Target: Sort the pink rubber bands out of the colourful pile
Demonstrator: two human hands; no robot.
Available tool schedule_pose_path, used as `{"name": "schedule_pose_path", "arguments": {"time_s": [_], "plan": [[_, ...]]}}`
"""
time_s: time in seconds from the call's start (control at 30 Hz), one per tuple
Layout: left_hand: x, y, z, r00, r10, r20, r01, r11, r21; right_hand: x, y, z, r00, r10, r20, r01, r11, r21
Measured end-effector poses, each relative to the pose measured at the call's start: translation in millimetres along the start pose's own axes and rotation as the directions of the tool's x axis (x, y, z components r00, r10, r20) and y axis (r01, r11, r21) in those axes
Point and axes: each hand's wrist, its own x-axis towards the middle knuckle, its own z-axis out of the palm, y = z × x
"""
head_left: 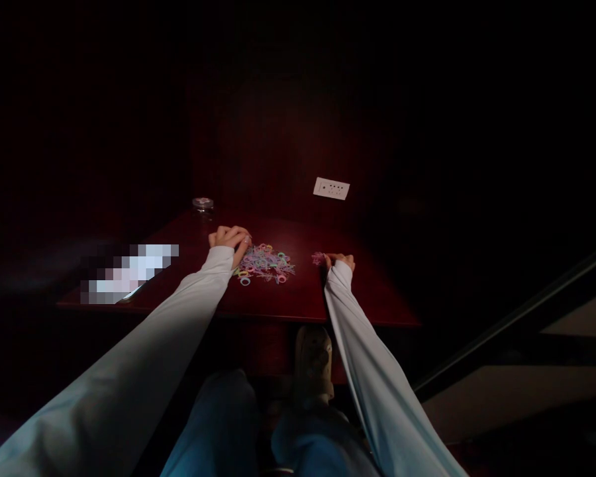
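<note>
A loose pile of small pastel bands and rings [265, 262] lies on the dark red table [278, 305]. My left hand [232, 240] rests at the pile's left edge, its fingers bent and drawn together; whatever may be between the fingertips is too small to make out. To the right of the pile, my right hand [341, 260] has its fingers closed beside a small cluster of pink bands [317, 258]. Its fingertips reach the cluster's right side, but whether they grip any band cannot be told.
A clear lidded jar [203, 207] stands at the table's back left. A pixelated bright screen [139, 268] lies at the left edge. A white wall socket [331, 189] is behind the table. My shoe [314, 361] shows below the front edge.
</note>
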Motion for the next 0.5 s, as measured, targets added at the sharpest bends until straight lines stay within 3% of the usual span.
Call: {"name": "schedule_pose_path", "arguments": {"time_s": [0.13, 0.3, 0.4, 0.5], "plan": [[-1.1, -3.4, 1.7, 0.995, -0.104, -0.007, 0.104, 0.994, 0.026, -6.4, -5.3, -7.1, 0.996, 0.081, 0.027, -0.08, 0.995, -0.057], [-11.8, -5.2, 3.8, 0.977, -0.215, 0.021, 0.214, 0.977, 0.021, -24.3, -15.0, -17.1, 0.995, -0.095, -0.015, 0.093, 0.989, -0.111], [-21.4, -6.8, 5.4, 0.97, -0.244, 0.001, 0.244, 0.97, -0.019, -38.4, -23.0, -20.8, 0.963, -0.269, -0.007, 0.265, 0.952, -0.155], [-30.5, -7.9, 6.4, 0.96, -0.278, 0.021, 0.279, 0.959, -0.046, -52.2, -30.0, -25.1, 0.939, -0.343, 0.005, 0.338, 0.923, -0.186]]}}
